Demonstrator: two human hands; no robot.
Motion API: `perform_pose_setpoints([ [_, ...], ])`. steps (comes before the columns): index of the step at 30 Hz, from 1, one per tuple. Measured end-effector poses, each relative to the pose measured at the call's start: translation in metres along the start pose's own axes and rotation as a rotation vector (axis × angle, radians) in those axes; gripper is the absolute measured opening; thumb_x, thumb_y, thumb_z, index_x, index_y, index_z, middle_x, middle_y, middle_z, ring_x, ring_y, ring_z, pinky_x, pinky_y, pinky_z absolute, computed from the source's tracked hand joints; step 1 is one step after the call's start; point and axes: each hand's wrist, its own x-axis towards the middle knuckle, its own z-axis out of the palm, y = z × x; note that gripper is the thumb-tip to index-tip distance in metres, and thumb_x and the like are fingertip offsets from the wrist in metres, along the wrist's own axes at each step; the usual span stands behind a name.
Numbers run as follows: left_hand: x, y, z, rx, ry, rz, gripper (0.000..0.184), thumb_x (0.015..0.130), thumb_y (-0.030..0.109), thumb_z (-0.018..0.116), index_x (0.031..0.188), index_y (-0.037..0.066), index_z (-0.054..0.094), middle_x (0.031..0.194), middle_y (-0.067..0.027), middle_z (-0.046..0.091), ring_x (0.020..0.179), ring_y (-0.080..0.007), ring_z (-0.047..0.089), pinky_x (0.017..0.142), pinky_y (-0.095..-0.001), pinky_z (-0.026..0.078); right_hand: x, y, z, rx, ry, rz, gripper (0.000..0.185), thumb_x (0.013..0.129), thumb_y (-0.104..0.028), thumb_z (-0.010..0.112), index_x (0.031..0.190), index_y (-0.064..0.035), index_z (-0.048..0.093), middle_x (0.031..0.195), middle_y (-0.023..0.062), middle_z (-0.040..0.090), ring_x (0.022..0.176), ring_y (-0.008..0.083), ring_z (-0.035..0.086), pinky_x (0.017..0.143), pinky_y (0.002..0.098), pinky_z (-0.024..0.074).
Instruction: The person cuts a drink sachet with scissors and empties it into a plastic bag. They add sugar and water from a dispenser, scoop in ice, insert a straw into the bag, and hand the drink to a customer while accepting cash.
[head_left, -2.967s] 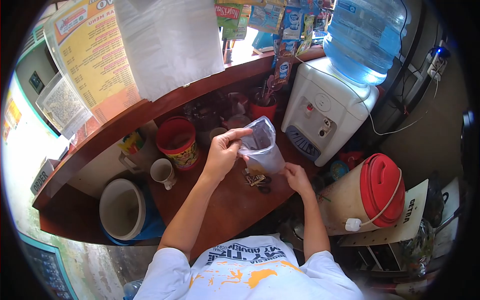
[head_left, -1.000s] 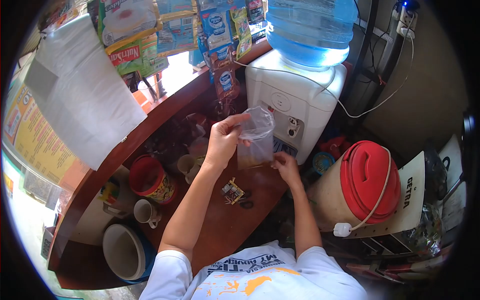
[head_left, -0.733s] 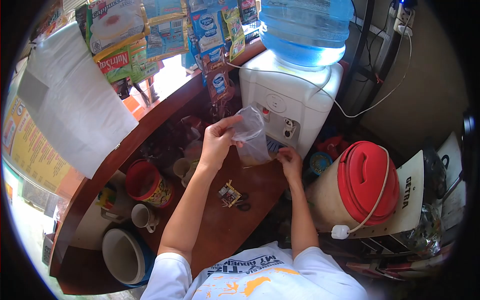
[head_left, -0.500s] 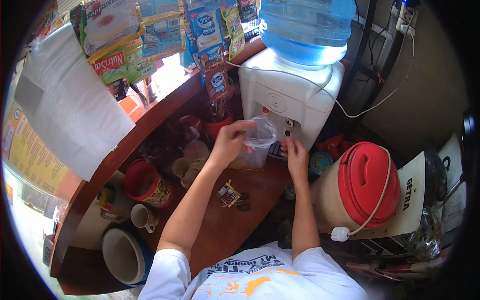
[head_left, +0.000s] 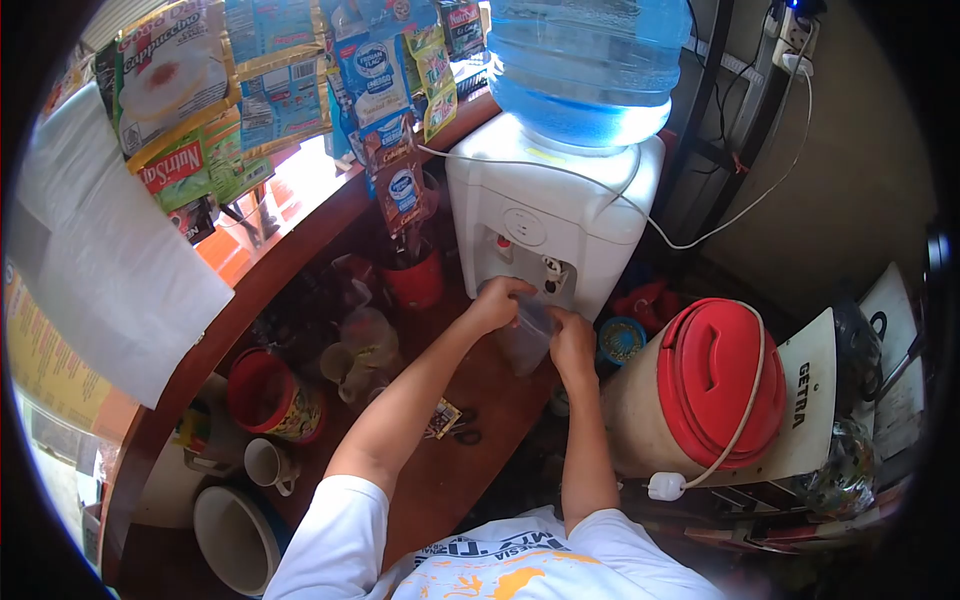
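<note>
A clear plastic bag [head_left: 527, 345] hangs between my two hands, in front of the white water dispenser [head_left: 540, 190]. My left hand [head_left: 498, 305] pinches the bag's upper left edge. On the right side of its mouth, my right hand [head_left: 571, 337] is closed on the rim. The bag is just below the dispenser's taps [head_left: 553, 272]; whether it touches the dispenser I cannot tell. Its contents are hard to make out. Small sachets [head_left: 443, 418] and dark scissors [head_left: 466, 430] lie on the brown table [head_left: 455, 470], partly behind my left forearm.
A red-lidded cooler jug [head_left: 715, 385] stands at the right. Mugs [head_left: 268, 465], a red tub [head_left: 262, 392], a red cup [head_left: 415, 280] and a grey bucket [head_left: 235, 540] are at the left. Sachets [head_left: 375, 75] hang above the counter ledge; a cord [head_left: 600, 185] crosses the dispenser.
The bag and both hands have moved toward the dispenser and its taps. My right hand, which was beside the bag, now grips its rim. The view has shifted to the right.
</note>
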Motion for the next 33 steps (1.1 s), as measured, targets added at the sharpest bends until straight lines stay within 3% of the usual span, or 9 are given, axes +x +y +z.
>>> perform_pose_setpoints([
  [2,0.015,-0.005,0.008,-0.024,-0.002,-0.007,0.044,0.069,-0.016,0.037,0.103,-0.008,0.063,0.084,-0.0174,0.066,0.052,-0.0187,0.061,0.048,-0.0305,0.049,0.008,0.001,-0.005,0.002,-0.068,0.073,0.038,0.077,0.003,0.050,0.110,-0.0093,0.066,0.099,0.0247,0.063,0.096,0.0413,0.059,0.084,0.0449,0.0475],
  [8,0.044,-0.015,0.017,-0.209,-0.006,-0.090,0.038,0.074,-0.012,0.042,0.105,-0.006,0.063,0.078,-0.0120,0.064,0.060,-0.0158,0.061,0.052,-0.0273,0.047,0.031,0.012,0.004,0.037,-0.123,0.129,0.051,0.076,0.000,0.051,0.126,-0.0095,0.054,0.099,0.0270,0.062,0.096,0.0427,0.059,0.084,0.0472,0.0470],
  [11,0.053,-0.018,0.020,-0.290,0.018,-0.126,0.033,0.079,-0.007,0.045,0.108,-0.006,0.060,0.075,-0.0113,0.063,0.061,-0.0160,0.061,0.054,-0.0272,0.047,0.038,0.016,0.011,0.106,-0.165,0.270,0.056,0.076,-0.001,0.052,0.132,-0.0095,0.048,0.099,0.0281,0.062,0.097,0.0435,0.059,0.084,0.0476,0.0467],
  [16,0.061,-0.017,0.021,-0.321,0.040,-0.106,0.030,0.080,-0.003,0.049,0.108,-0.008,0.059,0.076,-0.0110,0.063,0.062,-0.0157,0.060,0.055,-0.0278,0.047,0.041,0.009,0.009,0.132,-0.187,0.284,0.061,0.077,-0.002,0.054,0.136,-0.0062,0.040,0.099,0.0295,0.061,0.099,0.0432,0.058,0.083,0.0477,0.0463],
  [23,0.069,-0.029,0.022,-0.401,0.014,-0.131,0.030,0.077,-0.003,0.049,0.105,-0.007,0.060,0.078,-0.0102,0.063,0.065,-0.0166,0.062,0.056,-0.0289,0.048,0.043,-0.007,-0.005,0.159,-0.229,0.361,0.058,0.079,-0.001,0.052,0.136,-0.0017,0.039,0.081,0.0267,0.063,0.075,0.0383,0.065,0.069,0.0453,0.0500],
  [26,0.070,-0.029,0.023,-0.303,0.038,-0.093,0.034,0.074,-0.005,0.047,0.105,-0.006,0.061,0.078,-0.0103,0.063,0.066,-0.0171,0.062,0.058,-0.0293,0.050,0.043,0.011,0.006,0.138,-0.188,0.212,0.055,0.081,-0.001,0.051,0.134,0.0008,0.040,0.073,0.0239,0.062,0.064,0.0341,0.065,0.059,0.0429,0.0508],
  [28,0.069,-0.027,0.024,-0.260,0.057,-0.084,0.035,0.074,-0.006,0.047,0.106,-0.007,0.060,0.077,-0.0115,0.063,0.065,-0.0173,0.062,0.057,-0.0291,0.050,0.044,0.013,0.005,0.197,-0.188,0.098,0.051,0.080,0.006,0.048,0.131,-0.0003,0.045,0.072,0.0186,0.062,0.049,0.0211,0.060,0.039,0.0346,0.0460],
  [31,0.063,-0.016,0.021,-0.318,0.072,-0.114,0.033,0.078,-0.004,0.048,0.109,-0.009,0.059,0.075,-0.0126,0.063,0.063,-0.0166,0.062,0.056,-0.0283,0.049,0.043,-0.010,-0.008,0.195,-0.257,0.313,0.052,0.082,0.002,0.048,0.133,0.0019,0.042,0.077,0.0223,0.062,0.058,0.0287,0.064,0.049,0.0368,0.0509],
  [33,0.060,-0.010,0.021,-0.329,0.062,-0.127,0.031,0.081,-0.002,0.049,0.110,-0.010,0.058,0.073,-0.0126,0.063,0.062,-0.0161,0.061,0.055,-0.0279,0.049,0.041,-0.014,-0.009,0.214,-0.232,0.306,0.052,0.082,0.003,0.047,0.134,0.0018,0.042,0.082,0.0232,0.062,0.057,0.0280,0.064,0.049,0.0363,0.0509],
])
